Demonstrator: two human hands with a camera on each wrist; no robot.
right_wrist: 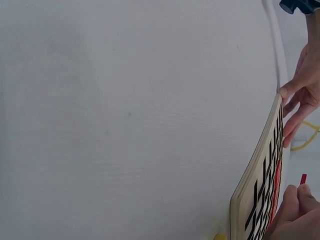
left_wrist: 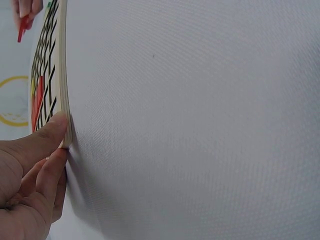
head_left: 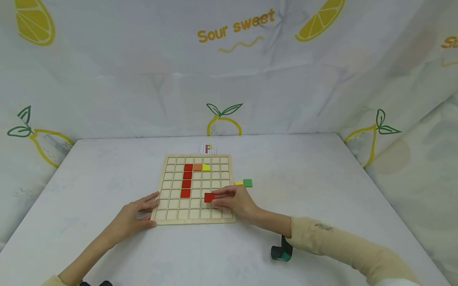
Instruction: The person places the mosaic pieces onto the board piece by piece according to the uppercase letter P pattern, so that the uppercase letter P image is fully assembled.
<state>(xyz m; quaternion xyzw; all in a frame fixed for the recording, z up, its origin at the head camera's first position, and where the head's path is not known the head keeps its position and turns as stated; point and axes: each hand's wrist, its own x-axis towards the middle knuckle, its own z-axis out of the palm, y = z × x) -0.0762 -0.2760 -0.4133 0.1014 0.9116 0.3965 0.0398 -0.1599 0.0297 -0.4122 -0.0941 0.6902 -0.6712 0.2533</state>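
Observation:
A pale wooden grid board lies on the white table. Several red square tiles form a column in its cells, with an orange tile and a yellow rounded tile beside the top one. My left hand grips the board's near left corner, thumb and fingertips against its edges, as the left wrist view also shows. Over the board's right part, my right hand pinches a red square tile between thumb and fingers. In the right wrist view that tile sticks out past the fingertips.
Right of the board lie a green square tile and a yellow tile, partly hidden by my right hand. A small printed pattern card lies behind the board. A dark object appears below my right forearm.

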